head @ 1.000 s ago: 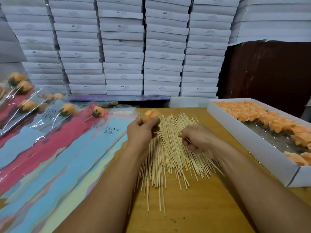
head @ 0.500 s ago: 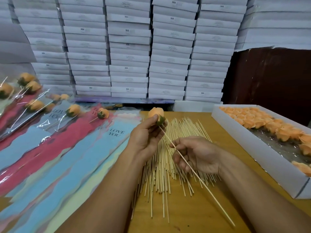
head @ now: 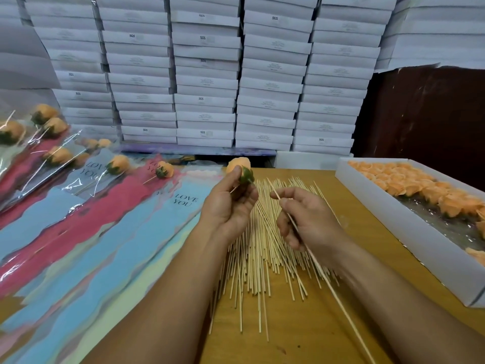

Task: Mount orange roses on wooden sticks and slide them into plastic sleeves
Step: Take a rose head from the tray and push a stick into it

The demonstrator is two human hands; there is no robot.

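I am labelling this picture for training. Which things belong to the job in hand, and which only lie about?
Job: left hand holding rose; right hand holding stick; stick pile; box of roses; plastic sleeves; finished roses.

Lying about: stacked white boxes; dark cloth.

Orange rose (head: 237, 165), green base; pale wooden sticks (head: 262, 258); blue-pink-cream sleeves (head: 105, 232); white boxes (head: 204, 74).

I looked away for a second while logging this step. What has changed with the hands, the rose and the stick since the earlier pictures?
The right hand has lifted off the stick pile, pinching one stick and aiming its tip toward the rose. The left hand raised the rose and turned its green base toward the stick. The stick is not yet in the rose. Unchanged: the sleeves and box of roses.
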